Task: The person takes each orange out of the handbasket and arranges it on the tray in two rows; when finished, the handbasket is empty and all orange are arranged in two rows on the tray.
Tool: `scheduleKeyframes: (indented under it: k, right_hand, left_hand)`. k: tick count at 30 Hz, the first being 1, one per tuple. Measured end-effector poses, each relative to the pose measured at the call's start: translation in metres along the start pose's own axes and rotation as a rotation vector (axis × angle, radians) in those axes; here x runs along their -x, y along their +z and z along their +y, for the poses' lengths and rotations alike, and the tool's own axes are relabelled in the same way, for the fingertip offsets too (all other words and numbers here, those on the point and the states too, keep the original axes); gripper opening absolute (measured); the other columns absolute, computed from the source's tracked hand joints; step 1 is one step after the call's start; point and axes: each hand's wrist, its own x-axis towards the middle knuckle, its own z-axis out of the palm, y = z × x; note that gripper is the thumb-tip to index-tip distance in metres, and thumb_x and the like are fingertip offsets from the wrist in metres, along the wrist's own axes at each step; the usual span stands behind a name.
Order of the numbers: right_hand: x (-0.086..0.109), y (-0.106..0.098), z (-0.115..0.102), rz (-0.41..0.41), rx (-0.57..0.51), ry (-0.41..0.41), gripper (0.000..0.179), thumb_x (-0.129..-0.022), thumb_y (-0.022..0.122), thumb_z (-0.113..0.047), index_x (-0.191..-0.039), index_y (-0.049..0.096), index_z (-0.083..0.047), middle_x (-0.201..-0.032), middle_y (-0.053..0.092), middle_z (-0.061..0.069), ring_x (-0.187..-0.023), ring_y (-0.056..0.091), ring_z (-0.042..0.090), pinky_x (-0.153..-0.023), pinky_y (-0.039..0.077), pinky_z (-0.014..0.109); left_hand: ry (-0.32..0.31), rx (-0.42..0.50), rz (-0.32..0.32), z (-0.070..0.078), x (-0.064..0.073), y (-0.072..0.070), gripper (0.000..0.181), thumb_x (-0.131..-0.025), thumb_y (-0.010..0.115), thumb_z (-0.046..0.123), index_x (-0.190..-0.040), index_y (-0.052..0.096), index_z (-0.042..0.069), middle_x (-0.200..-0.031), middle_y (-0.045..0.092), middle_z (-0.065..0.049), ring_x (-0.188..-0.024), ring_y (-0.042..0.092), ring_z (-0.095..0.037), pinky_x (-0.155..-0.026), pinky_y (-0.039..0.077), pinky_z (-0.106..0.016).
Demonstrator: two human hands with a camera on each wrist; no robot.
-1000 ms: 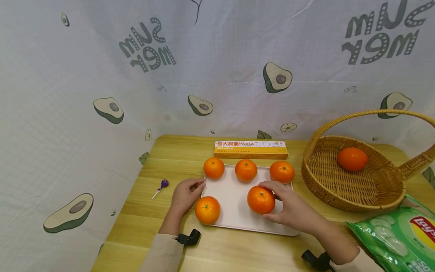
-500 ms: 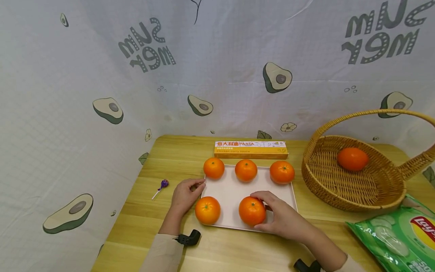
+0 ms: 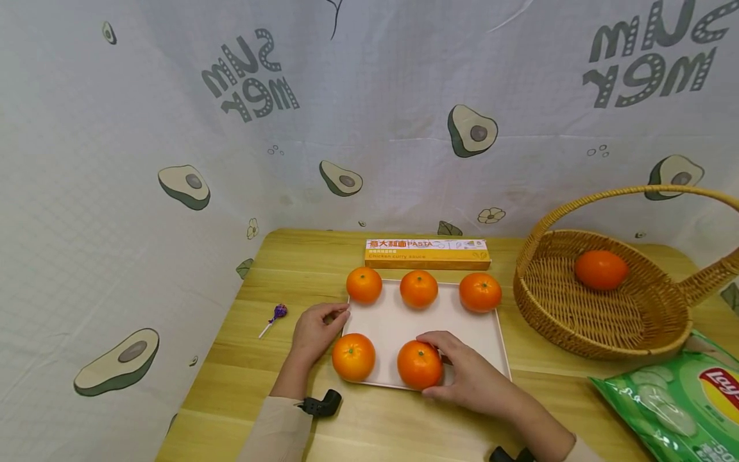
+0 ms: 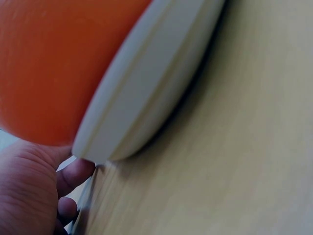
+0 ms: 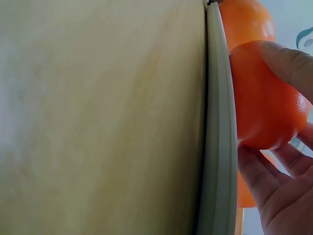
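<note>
In the head view, my right hand (image 3: pixel 470 378) grips an orange (image 3: pixel 419 364) at the front of a white tray (image 3: pixel 387 324). The right wrist view shows the thumb on one side of this orange (image 5: pixel 266 98) and fingers on the other; it sits at or just over the tray's rim (image 5: pixel 221 137). My left hand (image 3: pixel 314 332) holds the tray's left edge with thumb and fingers. Another orange (image 3: pixel 353 357) sits at the tray's front left corner, near that hand. Three more, a left orange (image 3: pixel 364 285), a middle orange (image 3: pixel 419 289) and a right orange (image 3: pixel 480 292), line the back.
Behind the tray lies a pasta box (image 3: pixel 427 255). A wicker basket (image 3: pixel 600 350) with a tall handle stands at right, with one orange fruit (image 3: pixel 602 269) inside. A green chip bag (image 3: pixel 664 398) lies front right. A purple lollipop (image 3: pixel 280 312) lies on the wooden table (image 3: pixel 248 366) at left.
My right hand has carried the orange left and toward the front edge of the tray, beside the front left orange. The left hand has stayed at the tray's edge.
</note>
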Motion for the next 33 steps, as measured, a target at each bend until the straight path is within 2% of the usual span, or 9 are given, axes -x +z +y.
scheduleKeyframes:
  k: [12, 22, 30, 33]
  right_hand:
    - [0.0001, 0.0026, -0.0034, -0.01, 0.021, 0.008, 0.081, -0.076, 0.091, -0.028, -0.144, 0.049, -0.019, -0.143, 0.052, -0.008, -0.125, 0.057, 0.012, -0.102, 0.053, 0.037]
    - [0.0018, 0.0, -0.0007, 0.004, 0.043, 0.009, 0.084, -0.077, 0.09, -0.037, -0.147, 0.047, -0.017, -0.144, 0.052, -0.007, -0.124, 0.057, 0.012, -0.101, 0.053, 0.037]
    - [0.002, -0.0026, -0.0004, 0.004, -0.017, -0.017, 0.084, -0.08, 0.088, -0.041, -0.148, 0.047, -0.014, -0.143, 0.054, 0.003, -0.121, 0.061, 0.016, -0.097, 0.056, 0.038]
    - [0.003, -0.0061, -0.0007, 0.01, -0.023, 0.014, 0.084, -0.079, 0.087, -0.044, -0.147, 0.047, -0.016, -0.142, 0.055, 0.002, -0.119, 0.062, 0.016, -0.099, 0.055, 0.04]
  left_hand:
    - [-0.005, -0.002, 0.001, 0.0003, 0.0007, -0.0001, 0.024, -0.094, 0.074, 0.036, -0.114, 0.079, 0.026, -0.095, 0.071, 0.005, -0.083, 0.057, -0.011, -0.077, 0.049, -0.029]
    - [-0.003, -0.004, 0.0, 0.0011, -0.0002, 0.0002, 0.024, -0.093, 0.074, 0.037, -0.114, 0.079, 0.026, -0.096, 0.072, 0.006, -0.084, 0.057, -0.012, -0.078, 0.048, -0.03]
    - [-0.007, -0.01, -0.004, 0.0008, 0.0002, 0.0001, 0.025, -0.094, 0.073, 0.038, -0.114, 0.079, 0.026, -0.096, 0.072, 0.006, -0.084, 0.057, -0.012, -0.079, 0.048, -0.03]
    - [-0.01, -0.012, -0.005, 0.0008, 0.0003, -0.0001, 0.025, -0.094, 0.073, 0.039, -0.114, 0.079, 0.026, -0.096, 0.071, 0.006, -0.085, 0.057, -0.011, -0.079, 0.048, -0.03]
